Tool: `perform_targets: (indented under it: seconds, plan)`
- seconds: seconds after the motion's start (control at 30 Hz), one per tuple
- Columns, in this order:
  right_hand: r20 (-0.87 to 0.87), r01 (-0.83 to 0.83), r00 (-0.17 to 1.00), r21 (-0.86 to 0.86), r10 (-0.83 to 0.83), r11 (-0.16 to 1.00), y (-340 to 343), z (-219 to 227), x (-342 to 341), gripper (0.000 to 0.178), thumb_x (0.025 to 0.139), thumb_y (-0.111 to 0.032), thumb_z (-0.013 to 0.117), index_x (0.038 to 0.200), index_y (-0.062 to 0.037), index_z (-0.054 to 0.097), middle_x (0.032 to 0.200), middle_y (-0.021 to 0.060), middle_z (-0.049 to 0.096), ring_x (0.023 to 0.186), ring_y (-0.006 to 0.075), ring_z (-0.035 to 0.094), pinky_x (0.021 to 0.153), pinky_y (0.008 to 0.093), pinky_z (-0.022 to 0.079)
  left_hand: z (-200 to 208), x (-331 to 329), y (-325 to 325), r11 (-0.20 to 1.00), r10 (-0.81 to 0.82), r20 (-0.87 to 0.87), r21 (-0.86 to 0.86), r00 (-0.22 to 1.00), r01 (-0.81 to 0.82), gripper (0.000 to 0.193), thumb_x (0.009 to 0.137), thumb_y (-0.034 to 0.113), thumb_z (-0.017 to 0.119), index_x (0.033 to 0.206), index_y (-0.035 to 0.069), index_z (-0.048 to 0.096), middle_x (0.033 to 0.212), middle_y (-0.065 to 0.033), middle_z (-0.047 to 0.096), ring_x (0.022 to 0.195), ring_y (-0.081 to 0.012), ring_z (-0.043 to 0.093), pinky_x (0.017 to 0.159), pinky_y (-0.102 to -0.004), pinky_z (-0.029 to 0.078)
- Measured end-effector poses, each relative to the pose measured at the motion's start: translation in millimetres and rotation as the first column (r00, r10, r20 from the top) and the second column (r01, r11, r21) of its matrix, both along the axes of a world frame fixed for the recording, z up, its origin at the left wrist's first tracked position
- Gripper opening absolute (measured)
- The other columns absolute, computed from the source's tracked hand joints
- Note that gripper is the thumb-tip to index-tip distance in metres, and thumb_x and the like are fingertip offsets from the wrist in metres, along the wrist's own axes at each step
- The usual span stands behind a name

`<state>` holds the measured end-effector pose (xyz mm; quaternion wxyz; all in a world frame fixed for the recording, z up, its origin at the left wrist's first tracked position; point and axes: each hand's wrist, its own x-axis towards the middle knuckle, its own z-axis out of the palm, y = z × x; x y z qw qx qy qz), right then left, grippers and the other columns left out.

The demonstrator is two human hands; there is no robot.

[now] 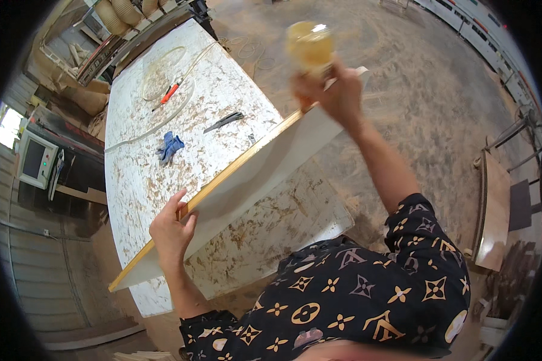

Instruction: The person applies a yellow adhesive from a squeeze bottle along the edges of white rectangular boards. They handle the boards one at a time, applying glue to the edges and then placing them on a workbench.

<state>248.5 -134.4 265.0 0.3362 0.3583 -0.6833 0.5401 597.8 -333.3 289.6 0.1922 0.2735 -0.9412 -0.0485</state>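
Observation:
A white panel (241,189) stands on its long side, its yellowish upper edge running from lower left to upper right across my view. My left hand (173,231) grips that edge toward its left end, fingers on the far face and thumb on the near face. Near the right end, my right hand (338,96) is wrapped round the neck of a clear bottle (310,45) of yellowish liquid. The bottle is held bottom up and blurred by motion. Its orange tip is low, close to the panel's edge; I cannot tell whether it touches.
Beyond the panel lies a white worktable (132,198) strewn with brown shavings. On it are a blue glove (170,146), a grey utility knife (223,121), a red-handled tool (170,94) and a loose pale strip (168,120). A control screen (36,157) stands left; a wooden board (492,210) is at right.

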Motion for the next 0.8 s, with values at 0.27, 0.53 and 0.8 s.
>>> perform_targets:
  seconds: [0.27, 0.53, 0.8]
  plan:
    - [0.081, 0.086, 0.993, -0.049, -0.082, 0.995, 33, 0, -34, 0.038, 0.075, -0.042, 0.077, 0.09, -0.0101, 0.062, 0.068, 0.0067, 0.069, 0.06, 0.019, 0.07, 0.056, 0.0311, 0.055, -3, -24, 12, 1.0, 0.014, 0.022, -0.024, 1.0, -0.014, 0.052, 0.068, 0.015, 0.08, 0.117, 0.021, 0.063, 0.084, -0.0037, 0.071, 0.073, -0.0198, 0.068, 0.063, -0.0317, 0.051]
    - [-0.121, -0.061, 0.991, 0.039, 0.065, 0.997, 9, -15, -1, 0.047, 0.07, -0.051, 0.077, 0.087, -0.0121, 0.057, 0.057, 0.0033, 0.058, 0.05, 0.0261, 0.058, 0.052, 0.041, 0.043, -4, -37, 22, 1.0, 0.008, 0.063, 0.006, 0.998, -0.009, 0.055, 0.067, 0.015, 0.08, 0.118, 0.023, 0.062, 0.085, -0.0034, 0.071, 0.074, -0.0197, 0.069, 0.064, -0.0317, 0.052]
    - [0.051, 0.195, 0.979, 0.023, -0.196, 0.981, 50, 9, -54, 0.041, 0.075, -0.043, 0.077, 0.089, -0.008, 0.061, 0.063, 0.0062, 0.068, 0.059, 0.0183, 0.07, 0.051, 0.0305, 0.053, -8, -35, 21, 0.998, -0.035, -0.012, -0.05, 0.999, 0.034, 0.051, 0.069, 0.015, 0.08, 0.116, 0.022, 0.063, 0.086, -0.0037, 0.071, 0.073, -0.02, 0.068, 0.062, -0.0314, 0.051]
